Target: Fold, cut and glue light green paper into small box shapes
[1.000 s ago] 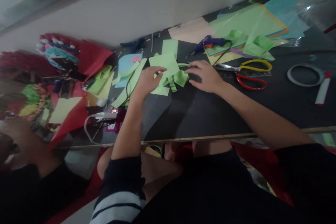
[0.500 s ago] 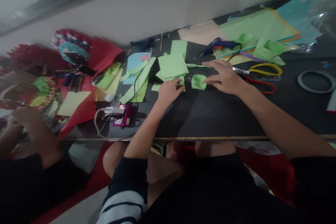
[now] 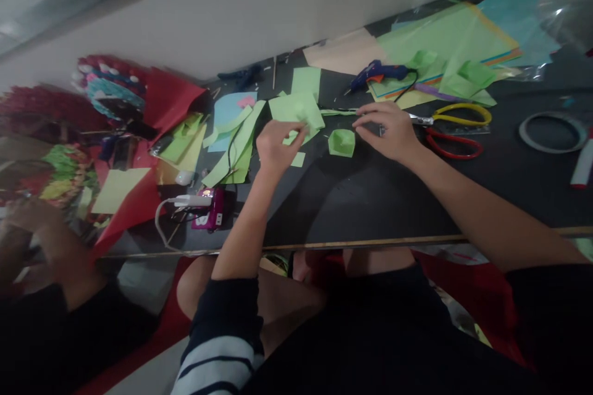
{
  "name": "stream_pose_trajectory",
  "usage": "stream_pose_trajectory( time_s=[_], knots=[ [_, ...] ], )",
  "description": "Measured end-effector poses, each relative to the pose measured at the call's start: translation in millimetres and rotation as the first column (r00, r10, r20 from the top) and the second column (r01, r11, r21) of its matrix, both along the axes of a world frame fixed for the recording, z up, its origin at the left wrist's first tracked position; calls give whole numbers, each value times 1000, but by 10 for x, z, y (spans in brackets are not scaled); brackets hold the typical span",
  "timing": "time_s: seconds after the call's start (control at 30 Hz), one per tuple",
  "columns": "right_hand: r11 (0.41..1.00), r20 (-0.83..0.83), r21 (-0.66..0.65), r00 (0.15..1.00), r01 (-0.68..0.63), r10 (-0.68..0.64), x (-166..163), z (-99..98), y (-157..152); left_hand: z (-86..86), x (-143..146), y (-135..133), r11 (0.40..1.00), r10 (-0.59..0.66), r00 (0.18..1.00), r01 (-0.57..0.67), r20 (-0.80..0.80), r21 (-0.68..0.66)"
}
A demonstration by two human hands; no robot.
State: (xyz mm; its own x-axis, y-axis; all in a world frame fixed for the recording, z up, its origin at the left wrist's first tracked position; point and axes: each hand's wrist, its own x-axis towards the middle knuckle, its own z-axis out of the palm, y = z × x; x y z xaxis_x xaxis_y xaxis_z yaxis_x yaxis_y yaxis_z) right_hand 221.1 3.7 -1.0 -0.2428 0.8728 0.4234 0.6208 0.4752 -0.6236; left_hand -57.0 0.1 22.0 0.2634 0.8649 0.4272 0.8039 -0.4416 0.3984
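Observation:
My left hand [image 3: 277,147] is closed in a pinch on a small green paper piece [image 3: 293,134] at the edge of a stack of green paper squares [image 3: 296,110]. My right hand [image 3: 388,131] rests on the black table [image 3: 370,197] with its fingers curled and pressed down, just right of a folded green paper shape [image 3: 341,142] that lies free between the hands. What the right fingers press on is hidden. A tiny green scrap [image 3: 298,160] lies below my left hand.
Yellow-handled scissors [image 3: 456,114] and red-handled scissors [image 3: 449,143] lie right of my right hand. A blue glue gun [image 3: 377,70], coloured paper sheets [image 3: 445,43], a tape roll [image 3: 552,132], a pink device [image 3: 210,210] and red paper [image 3: 162,105] surround the work area. Another person's hand [image 3: 28,228] is at far left.
My left hand has lifted and moved up-left to the green squares, pinching a small piece. The folded green shape now lies apart from both hands. My right hand barely shifted.

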Motion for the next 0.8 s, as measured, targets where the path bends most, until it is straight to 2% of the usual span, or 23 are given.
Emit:
stream_pose_trajectory(
  time_s=[0.07, 0.17, 0.3, 0.4, 0.63, 0.8],
  knots=[
    [1000, -53, -24, 999, 0, -1, -34, -1, 12, 0, 132, 74, 996, -80, 996, 79, 34, 37],
    [996, -90, -85, 996, -20, 13, -67, -25, 44, -111, 370, 168, 969, -246, 969, 245, 29, 33],
    [996, -59, -91, 998, -18, 12, -70, -100, 97, -304, 529, 219, 953, -295, 956, 293, 10, 73],
    [998, -16, -63, 1000, 2, -3, -75, -135, 130, -361, 513, 215, 947, -315, 949, 313, 11, 76],
    [998, 68, -42, 997, 41, -38, -142, -54, 99, -308, 492, 137, 963, -268, 962, 270, 54, -24],
    [998, 56, -57, 998, 18, -15, -149, -75, 116, -299, 544, 140, 966, -89, 945, 159, 316, -203]
  ],
)
